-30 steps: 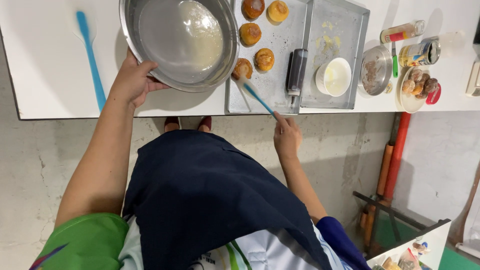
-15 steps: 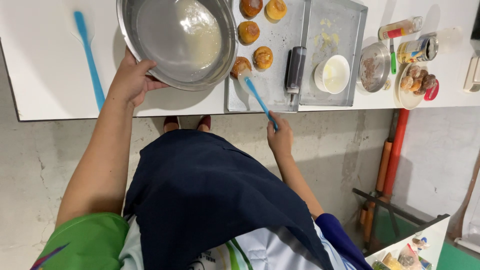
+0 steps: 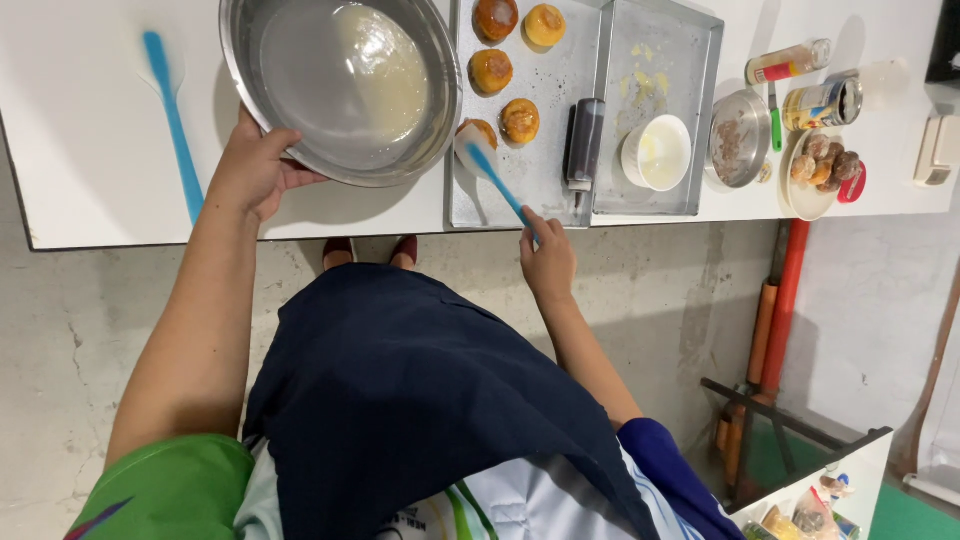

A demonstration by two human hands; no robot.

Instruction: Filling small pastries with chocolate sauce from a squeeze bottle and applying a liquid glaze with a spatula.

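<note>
White desk (image 3: 90,150) against a bare concrete floor (image 3: 60,330). Left hand (image 3: 255,170) grips a steel bowl (image 3: 340,85); right hand (image 3: 548,262) clasps a blue spatula (image 3: 492,175) over a baking tray (image 3: 540,150).

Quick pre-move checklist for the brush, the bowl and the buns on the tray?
1. Right hand grips the blue brush: ok.
2. Brush head on the tray beside the near bun: ok; contact with it: cannot tell.
3. Left hand holds the rim of the steel bowl: ok.
4. Pale liquid left in the bowl: ok.
5. Five buns on the tray: ok.
</note>
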